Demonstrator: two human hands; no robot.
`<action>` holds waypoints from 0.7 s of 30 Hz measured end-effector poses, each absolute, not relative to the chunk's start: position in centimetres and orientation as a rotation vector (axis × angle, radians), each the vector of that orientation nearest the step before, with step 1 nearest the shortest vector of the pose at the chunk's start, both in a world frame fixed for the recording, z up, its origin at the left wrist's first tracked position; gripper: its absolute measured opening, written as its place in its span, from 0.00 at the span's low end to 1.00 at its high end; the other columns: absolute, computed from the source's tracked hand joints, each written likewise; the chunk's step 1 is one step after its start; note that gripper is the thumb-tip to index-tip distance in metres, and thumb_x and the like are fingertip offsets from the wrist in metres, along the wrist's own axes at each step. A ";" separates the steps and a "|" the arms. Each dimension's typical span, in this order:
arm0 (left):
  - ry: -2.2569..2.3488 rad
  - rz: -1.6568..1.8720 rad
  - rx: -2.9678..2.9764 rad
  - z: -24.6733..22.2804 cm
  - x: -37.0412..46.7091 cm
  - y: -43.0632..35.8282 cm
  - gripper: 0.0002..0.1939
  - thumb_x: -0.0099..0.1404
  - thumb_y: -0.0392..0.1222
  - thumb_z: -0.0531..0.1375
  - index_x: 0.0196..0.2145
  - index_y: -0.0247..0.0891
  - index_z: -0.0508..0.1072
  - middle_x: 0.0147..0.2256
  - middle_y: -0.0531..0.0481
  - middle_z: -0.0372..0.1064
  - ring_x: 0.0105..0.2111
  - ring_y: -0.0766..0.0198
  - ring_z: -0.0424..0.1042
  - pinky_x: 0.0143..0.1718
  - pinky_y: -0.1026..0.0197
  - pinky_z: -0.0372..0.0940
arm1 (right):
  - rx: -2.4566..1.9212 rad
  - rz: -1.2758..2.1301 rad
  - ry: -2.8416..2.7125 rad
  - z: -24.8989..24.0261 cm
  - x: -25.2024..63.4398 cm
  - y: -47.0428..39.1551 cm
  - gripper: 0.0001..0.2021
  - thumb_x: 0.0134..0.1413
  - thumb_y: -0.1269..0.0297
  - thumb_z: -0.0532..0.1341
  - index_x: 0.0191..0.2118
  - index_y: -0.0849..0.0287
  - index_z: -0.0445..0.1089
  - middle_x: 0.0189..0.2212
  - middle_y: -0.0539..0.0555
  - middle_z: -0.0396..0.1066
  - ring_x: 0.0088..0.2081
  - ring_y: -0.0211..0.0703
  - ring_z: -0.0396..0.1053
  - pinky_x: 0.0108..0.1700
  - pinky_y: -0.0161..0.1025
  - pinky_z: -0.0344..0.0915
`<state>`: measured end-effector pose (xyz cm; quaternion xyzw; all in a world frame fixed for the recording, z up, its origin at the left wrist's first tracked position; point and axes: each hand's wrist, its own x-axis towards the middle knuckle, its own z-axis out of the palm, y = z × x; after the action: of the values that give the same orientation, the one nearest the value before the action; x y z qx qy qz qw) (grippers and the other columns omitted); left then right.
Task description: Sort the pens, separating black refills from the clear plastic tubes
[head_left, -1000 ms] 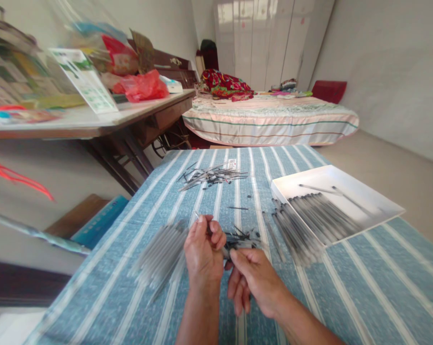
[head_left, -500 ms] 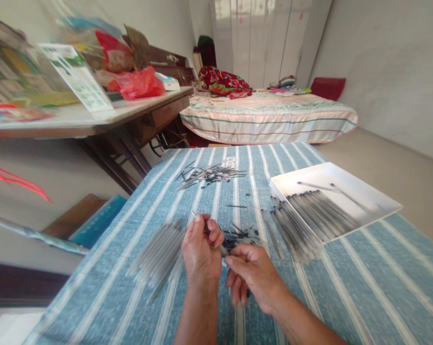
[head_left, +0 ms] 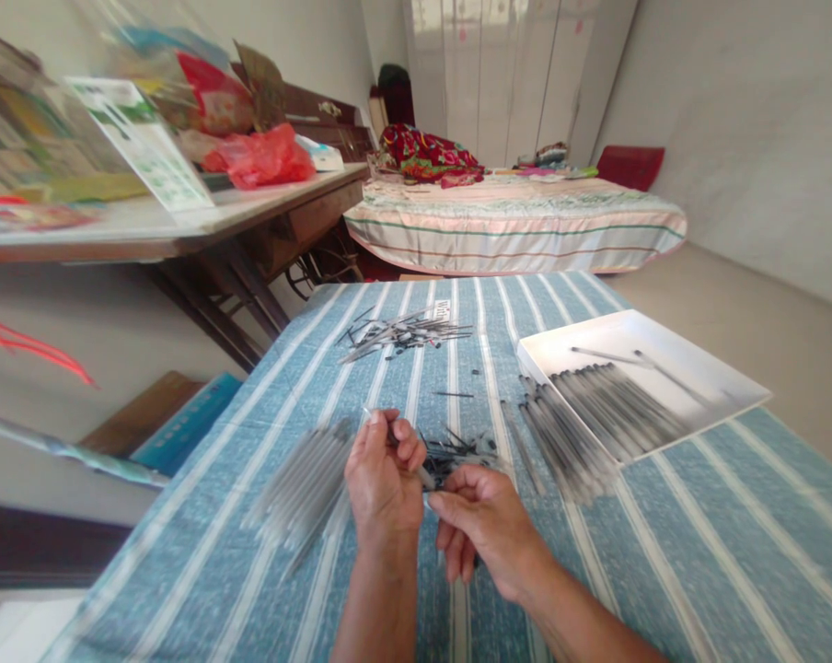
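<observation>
My left hand [head_left: 387, 474] is closed around a thin, pale pen-like tube [head_left: 426, 478], whose tip pokes out above the fingers. Close beside it, my right hand [head_left: 485, 520] pinches the tube's other end between thumb and fingers. Small black parts [head_left: 457, 451] lie in a pile just beyond both hands. Left of my left hand is a bundle of grey translucent tubes [head_left: 306, 483]. Black-capped tubes [head_left: 560, 442] lie to the right, some outside and several more inside a white box lid [head_left: 699, 359]. Fingers hide much of the held piece.
A second pile of thin dark and pale pieces [head_left: 409, 333] lies farther back on the striped cloth [head_left: 202, 562]. At the left, a side table [head_left: 250, 207] carries bags and a card. A bed [head_left: 519, 221] stands behind.
My left hand has shifted very slightly left, and a little more of the pale tube shows between the hands. My right hand keeps its pinch.
</observation>
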<state>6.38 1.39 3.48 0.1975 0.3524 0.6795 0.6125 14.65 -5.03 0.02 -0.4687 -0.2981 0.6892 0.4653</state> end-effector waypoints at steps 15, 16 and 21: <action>0.918 1.661 0.506 3.2 6.6 1.6 0.07 0.55 0.41 0.59 0.27 0.33 0.66 0.18 0.56 0.60 0.15 0.73 0.57 0.15 0.70 0.52 | -1.401 1.340 -1.243 0.7 15.2 -5.0 0.10 0.52 0.63 0.52 0.23 0.60 0.62 0.14 0.45 0.60 0.11 0.32 0.59 0.12 0.27 0.50; 0.922 1.668 0.518 3.2 6.5 1.7 0.07 0.55 0.41 0.59 0.27 0.33 0.66 0.18 0.56 0.61 0.15 0.73 0.57 0.15 0.70 0.52 | -1.412 1.313 -1.274 0.7 15.3 -5.0 0.11 0.52 0.63 0.51 0.22 0.60 0.61 0.14 0.46 0.60 0.12 0.31 0.59 0.13 0.27 0.50; 1.001 1.827 0.552 3.3 4.1 2.8 0.07 0.54 0.41 0.58 0.26 0.35 0.65 0.18 0.55 0.62 0.16 0.72 0.59 0.17 0.69 0.55 | -1.532 0.968 -1.513 0.1 16.8 -4.7 0.09 0.51 0.67 0.53 0.23 0.60 0.65 0.17 0.47 0.63 0.18 0.32 0.61 0.21 0.28 0.53</action>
<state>4.12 2.83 3.27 0.2255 0.4092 0.7468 0.4733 16.80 -4.75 0.14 -0.6002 -0.5926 0.3793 0.3804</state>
